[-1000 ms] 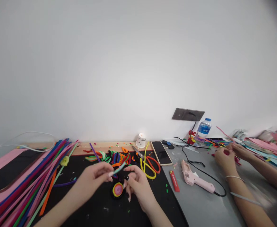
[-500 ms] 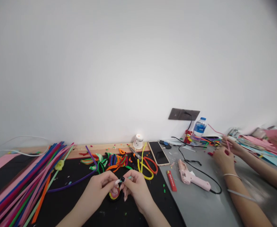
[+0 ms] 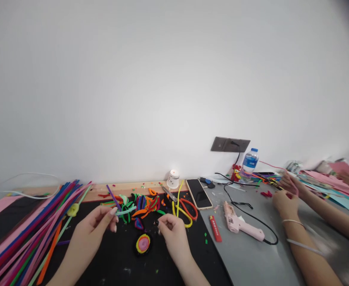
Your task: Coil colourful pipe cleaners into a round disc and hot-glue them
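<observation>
My left hand (image 3: 95, 226) pinches a short pale-green pipe cleaner piece (image 3: 126, 211) beside the colourful pile. My right hand (image 3: 170, 234) is closed, thumb against fingers; what it holds, if anything, is too small to make out. Between the hands, on the black mat (image 3: 117, 254), lies a round coil (image 3: 142, 243) with a pink centre, yellow and red rings and a dark edge. A small blue and purple piece (image 3: 138, 224) rests just above it. Behind them is a heap of bent orange, green and blue pieces (image 3: 147, 205).
Long pipe cleaners (image 3: 40, 234) lie at the left. Scissors (image 3: 169, 192), a paper cup (image 3: 173, 179), a phone (image 3: 199, 194), a red box (image 3: 215, 228) and a corded pink glue gun (image 3: 241, 225) stand or lie rightward. Another person's hands (image 3: 286, 198) work at the far right.
My hands have moved apart, the left one leftward with the pale-green piece. The round coil, earlier partly hidden by my fingers, now lies uncovered on the mat.
</observation>
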`<state>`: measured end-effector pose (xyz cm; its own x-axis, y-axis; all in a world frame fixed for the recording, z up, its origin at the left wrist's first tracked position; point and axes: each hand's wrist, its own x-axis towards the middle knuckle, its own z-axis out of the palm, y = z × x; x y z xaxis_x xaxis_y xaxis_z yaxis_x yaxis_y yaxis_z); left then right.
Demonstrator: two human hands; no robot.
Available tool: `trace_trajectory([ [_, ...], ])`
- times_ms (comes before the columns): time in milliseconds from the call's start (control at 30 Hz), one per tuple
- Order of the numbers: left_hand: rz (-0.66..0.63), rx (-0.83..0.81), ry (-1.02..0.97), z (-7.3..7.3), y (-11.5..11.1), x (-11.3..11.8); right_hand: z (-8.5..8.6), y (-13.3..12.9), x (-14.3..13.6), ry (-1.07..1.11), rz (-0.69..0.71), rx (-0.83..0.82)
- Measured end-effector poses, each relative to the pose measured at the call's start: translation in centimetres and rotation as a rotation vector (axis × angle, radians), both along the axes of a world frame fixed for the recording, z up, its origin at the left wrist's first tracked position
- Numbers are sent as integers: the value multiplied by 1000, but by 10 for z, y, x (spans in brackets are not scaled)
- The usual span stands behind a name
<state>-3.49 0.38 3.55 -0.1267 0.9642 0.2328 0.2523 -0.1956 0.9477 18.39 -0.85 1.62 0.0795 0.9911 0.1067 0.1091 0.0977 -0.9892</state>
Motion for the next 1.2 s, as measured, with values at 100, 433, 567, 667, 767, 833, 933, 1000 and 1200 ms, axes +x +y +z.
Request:
trace_trajectory([
  [100, 19, -4, -57, -7, 2, -5, -5, 1, 3, -97, -84, 35],
  [433, 17, -239, -492, -19, 2, -4, -10, 9, 11, -6, -151, 68],
  [567, 22, -285, -567, -16, 1, -4, -1, 6, 10, -99, -116, 45],
  [667, -19, -306, -568, -16, -2, -3, 2, 3, 7, -141, -58, 10],
  [767, -55, -327, -557, -18, -5, -1, 1, -2, 2, -226, 50, -5],
  [833, -70, -334, -548, -19, -7, 0, -2, -6, -1, -381, 111, 21],
  [933, -92, -327, -534, -19, -9, 2, -6, -10, -5, -565, 125, 83],
  [1000, -105, -330, -529, -19, -10, 3, -7, -10, -5, -529, 128, 57],
  [1200, -42, -267, -471, -19, -11, 7, -14, -2, -6, -122, 167, -70],
])
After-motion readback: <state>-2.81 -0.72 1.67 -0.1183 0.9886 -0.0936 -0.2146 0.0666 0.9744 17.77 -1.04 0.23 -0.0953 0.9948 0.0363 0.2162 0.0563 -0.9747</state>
